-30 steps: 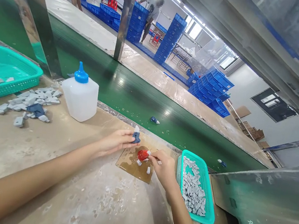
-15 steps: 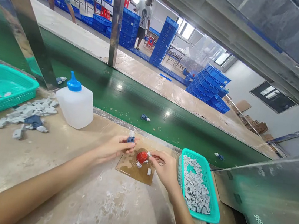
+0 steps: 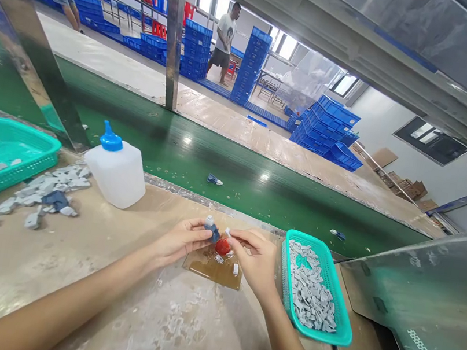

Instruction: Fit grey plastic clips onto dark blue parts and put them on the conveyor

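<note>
My left hand (image 3: pixel 183 242) grips a small dark blue and light grey figure part (image 3: pixel 213 231), its grey end upward. Close to its right, my right hand (image 3: pixel 256 258) pinches a small pale grey piece (image 3: pixel 227 232) between thumb and fingertips; a small gap separates the two parts. Just below them a round red thing (image 3: pixel 222 247) sits on a wet brown plate (image 3: pixel 210 273). Small grey pieces (image 3: pixel 236 269) lie on that plate beside it.
A green basket (image 3: pixel 344 332) of grey pieces stands at right, another green basket (image 3: pixel 50 154) at left. Near the left one are loose grey parts (image 3: pixel 45 185) and a white bottle (image 3: pixel 121 179) with a blue spout. Behind runs a green conveyor belt (image 3: pixel 174 157) carrying blue-grey parts. People stand beyond.
My left hand has tilted the blue-grey part and brought it right, nearer the red thing. My right hand has lifted its piece slightly up and left. Parts on the belt have shifted left.
</note>
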{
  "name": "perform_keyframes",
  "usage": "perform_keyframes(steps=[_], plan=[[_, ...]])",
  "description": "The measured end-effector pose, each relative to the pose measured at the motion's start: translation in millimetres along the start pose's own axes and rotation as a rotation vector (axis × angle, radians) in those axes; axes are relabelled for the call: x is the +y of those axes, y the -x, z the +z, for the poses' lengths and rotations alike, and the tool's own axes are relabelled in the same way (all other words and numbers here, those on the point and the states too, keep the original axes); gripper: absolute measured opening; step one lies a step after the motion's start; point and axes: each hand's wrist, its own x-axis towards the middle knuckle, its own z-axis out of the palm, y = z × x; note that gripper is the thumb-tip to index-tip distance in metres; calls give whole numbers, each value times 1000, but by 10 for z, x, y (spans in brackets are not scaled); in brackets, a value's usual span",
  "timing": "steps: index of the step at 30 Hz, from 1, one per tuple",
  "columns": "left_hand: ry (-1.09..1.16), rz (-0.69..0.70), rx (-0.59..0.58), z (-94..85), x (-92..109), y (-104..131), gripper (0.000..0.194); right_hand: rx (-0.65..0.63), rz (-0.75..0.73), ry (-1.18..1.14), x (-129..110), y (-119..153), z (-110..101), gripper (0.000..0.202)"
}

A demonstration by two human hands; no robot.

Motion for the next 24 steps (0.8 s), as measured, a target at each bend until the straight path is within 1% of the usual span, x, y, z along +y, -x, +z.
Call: perform_keyframes(steps=[3, 7, 13, 16, 19, 22, 24], plan=[[4, 4, -35, 16, 4, 8, 21, -43, -38, 41, 25, 9, 15, 9], [24, -18, -51, 29, -3, 9, 17, -69, -42, 56, 94, 34, 43, 10], [75, -23, -13, 31, -61, -14, 13, -134, -77, 20, 158, 56, 83, 11], [108, -15, 12, 63, -79, 1, 12, -150, -99, -4, 166, 73, 106, 12], [107, 22, 16, 133, -85, 35, 14, -109, -159, 27, 165, 95, 150, 12], [94, 78, 16, 226, -92, 73, 20, -10, -285, 118, 163, 103, 209, 10], [105, 112, 34, 289, -105, 88, 22, 46, -375, 182, 163, 100, 244, 13]])
